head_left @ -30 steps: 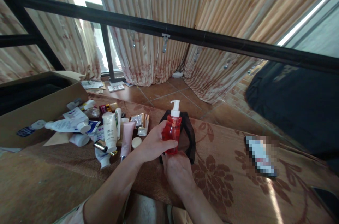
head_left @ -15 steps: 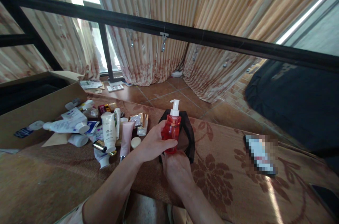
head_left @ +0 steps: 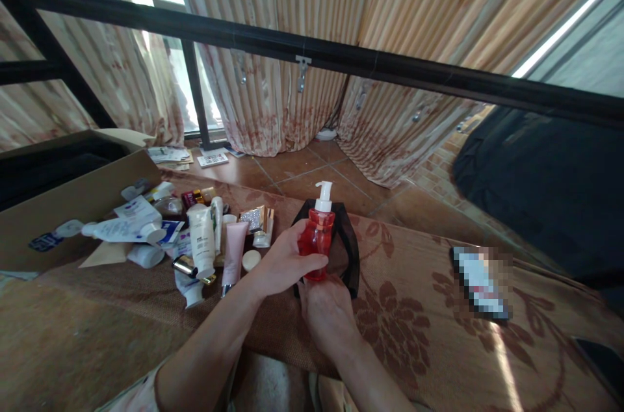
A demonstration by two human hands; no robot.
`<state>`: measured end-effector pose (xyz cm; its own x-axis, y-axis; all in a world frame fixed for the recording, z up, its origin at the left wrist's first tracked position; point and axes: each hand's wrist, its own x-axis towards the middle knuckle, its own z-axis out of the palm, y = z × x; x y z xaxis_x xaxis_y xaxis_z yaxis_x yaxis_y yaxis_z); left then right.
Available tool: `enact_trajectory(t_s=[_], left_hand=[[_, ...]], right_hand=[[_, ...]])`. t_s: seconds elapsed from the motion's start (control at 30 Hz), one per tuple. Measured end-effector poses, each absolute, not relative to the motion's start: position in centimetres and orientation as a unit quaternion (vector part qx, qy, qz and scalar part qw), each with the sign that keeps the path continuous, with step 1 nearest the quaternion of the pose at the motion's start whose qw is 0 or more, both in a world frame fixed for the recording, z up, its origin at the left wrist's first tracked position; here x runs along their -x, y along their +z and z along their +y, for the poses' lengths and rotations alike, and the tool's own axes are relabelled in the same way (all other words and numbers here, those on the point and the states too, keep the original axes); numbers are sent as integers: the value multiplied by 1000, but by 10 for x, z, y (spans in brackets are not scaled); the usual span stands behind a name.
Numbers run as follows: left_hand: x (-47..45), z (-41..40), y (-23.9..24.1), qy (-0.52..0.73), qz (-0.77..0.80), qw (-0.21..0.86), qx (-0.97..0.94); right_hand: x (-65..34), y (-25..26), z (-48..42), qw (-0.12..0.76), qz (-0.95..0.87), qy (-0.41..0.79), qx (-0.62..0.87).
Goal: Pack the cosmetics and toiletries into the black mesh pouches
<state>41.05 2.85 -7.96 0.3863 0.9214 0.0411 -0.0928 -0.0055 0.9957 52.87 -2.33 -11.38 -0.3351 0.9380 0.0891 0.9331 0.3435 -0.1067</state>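
My left hand (head_left: 288, 257) is wrapped round a red pump bottle (head_left: 320, 233) with a white pump top, which stands roughly upright in front of me. Just below the bottle's base is my right hand (head_left: 327, 305), closed, knuckles up. Its fingertips are hidden, so what they grip cannot be seen. A black mesh bag (head_left: 351, 262) lies spread on the patterned cloth behind and beside the bottle. To the left of my left hand are a small round white lid or jar (head_left: 251, 260) and a pink tube (head_left: 234, 251).
Several tubes and cosmetics, among them a white tube (head_left: 201, 240), lie heaped on the left by a cardboard box (head_left: 73, 207). A blurred-out phone-like object (head_left: 480, 282) lies on the right of the brown floral cloth (head_left: 394, 321). A black metal bar (head_left: 273, 41) crosses ahead.
Almost nothing has changed. Both hands and the red pump bottle keep their places, and the whole view has shifted very slightly.
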Motion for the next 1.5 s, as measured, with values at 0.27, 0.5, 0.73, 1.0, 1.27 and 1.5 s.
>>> enact_trajectory(t_s=[0.27, 0.5, 0.73, 1.0, 1.27, 1.5], left_hand=[[-411, 29, -81, 419, 372, 601, -570], [-412, 28, -79, 418, 380, 593, -574], [-412, 29, -79, 416, 378, 594, -575], [-412, 29, -81, 419, 374, 593, -576], [-410, 30, -85, 417, 372, 591, -581], [-412, 30, -83, 420, 369, 608, -564]], right_hand=[[-527, -113, -22, 54, -813, 20, 580], [-528, -112, -22, 55, -811, 20, 581], [-528, -112, -23, 54, -811, 25, 582], [-528, -114, -23, 57, -815, 21, 576], [-528, -115, -23, 62, -816, 11, 575], [-529, -117, -23, 72, -812, 14, 578]])
